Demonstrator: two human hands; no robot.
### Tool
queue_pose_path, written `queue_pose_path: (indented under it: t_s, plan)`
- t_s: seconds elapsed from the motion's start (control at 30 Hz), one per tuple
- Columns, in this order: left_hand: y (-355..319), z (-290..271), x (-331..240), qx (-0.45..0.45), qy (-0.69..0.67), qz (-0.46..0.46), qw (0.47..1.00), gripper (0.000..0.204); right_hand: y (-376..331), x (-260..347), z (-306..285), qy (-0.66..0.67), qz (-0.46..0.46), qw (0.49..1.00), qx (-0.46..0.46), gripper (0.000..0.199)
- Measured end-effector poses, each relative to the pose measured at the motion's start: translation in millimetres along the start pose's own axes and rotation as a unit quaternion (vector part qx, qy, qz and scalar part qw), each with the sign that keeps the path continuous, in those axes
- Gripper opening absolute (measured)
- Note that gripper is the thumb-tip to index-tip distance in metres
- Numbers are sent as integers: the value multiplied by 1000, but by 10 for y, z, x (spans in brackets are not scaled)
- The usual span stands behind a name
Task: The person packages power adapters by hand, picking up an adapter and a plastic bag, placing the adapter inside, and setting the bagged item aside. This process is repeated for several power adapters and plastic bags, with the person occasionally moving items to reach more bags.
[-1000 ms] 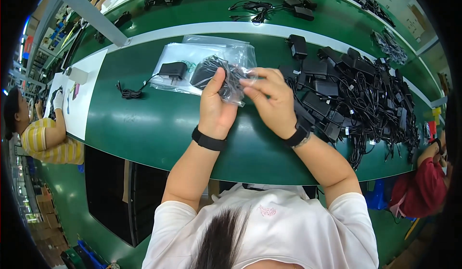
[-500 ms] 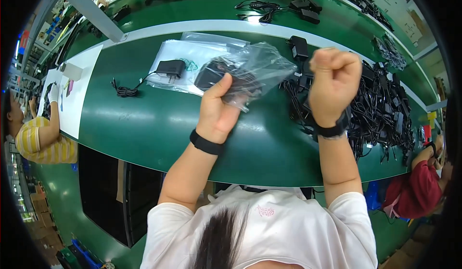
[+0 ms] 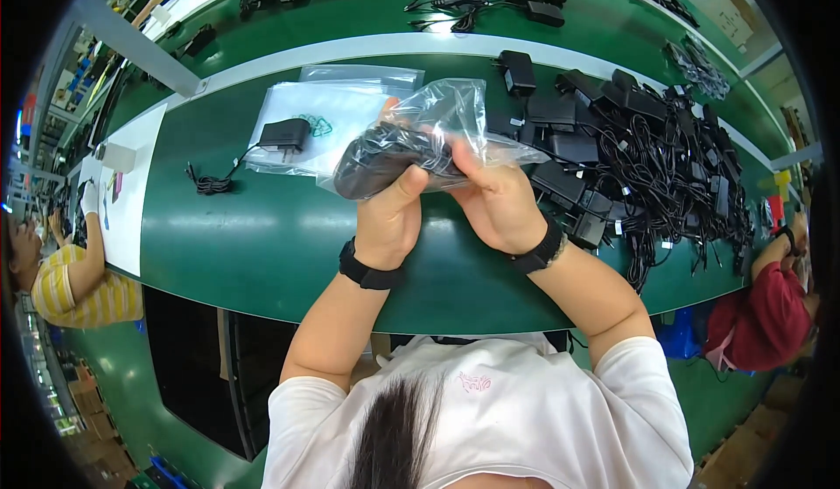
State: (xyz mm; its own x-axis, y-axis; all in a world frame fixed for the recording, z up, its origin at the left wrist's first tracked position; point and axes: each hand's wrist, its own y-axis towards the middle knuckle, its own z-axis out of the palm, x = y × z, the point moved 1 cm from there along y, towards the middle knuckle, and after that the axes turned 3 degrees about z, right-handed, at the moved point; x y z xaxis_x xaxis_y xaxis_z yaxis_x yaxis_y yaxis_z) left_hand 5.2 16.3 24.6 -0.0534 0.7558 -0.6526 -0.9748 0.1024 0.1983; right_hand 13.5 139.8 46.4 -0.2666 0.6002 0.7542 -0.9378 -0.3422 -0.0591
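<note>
Compared with the frame half a second earlier, the right hand [image 3: 497, 202] has come down from its raised, fisted position and rejoined the left hand [image 3: 391, 213] on the clear crinkled plastic bag [image 3: 455, 113]; the bag now sits lower and nearer the body. Both hands are closed in a grip on the bag, which is held above the green table [image 3: 262, 244], clear of its surface. Left thumb lies along the underside of the black power adapter with coiled cable [image 3: 385, 155] inside the bag; right fingers pinch the plastic just beside it. The bag's loose open end stands up and away from the hands. Each wrist carries a black band [image 3: 369, 272].

Beyond the hands, to the left, a stack of flat clear plastic bags [image 3: 350, 108] lies on the table, with a second black adapter [image 3: 283, 133] resting on it, its cable trailing to a small coil [image 3: 208, 183]. To the right, a large tangled pile of black adapters and cables [image 3: 647, 148] covers the table. A white strip [image 3: 367, 47] runs across the table behind these. At the far left edge sits a person in a yellow striped shirt [image 3: 66, 283]; at the far right, a person in a red top [image 3: 766, 318].
</note>
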Motion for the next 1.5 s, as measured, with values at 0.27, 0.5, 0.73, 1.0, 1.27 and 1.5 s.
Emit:
queue_pose_path:
  t_s: [0.27,0.5,0.73,1.0,1.27,1.5]
  plan:
    - [42,54,27,-16,75,-15,997,72,20,244,-98,-280,-202,928,-138,16]
    - [39,-5,22,-81,196,-114,970,20,-6,80,-150,-419,-256,860,-141,12]
    - [34,-48,-4,-50,236,-23,970,13,61,319,-293,-78,-87,988,-103,16]
    - [14,-47,-96,-110,330,163,923,21,73,484,-242,-139,-67,987,52,83]
    - [17,-88,-227,19,274,101,956,15,55,287,-80,-171,-22,985,-7,30]
    - [103,232,-402,8,293,-117,949,40,-215,468,97,-557,-229,798,-1,28]
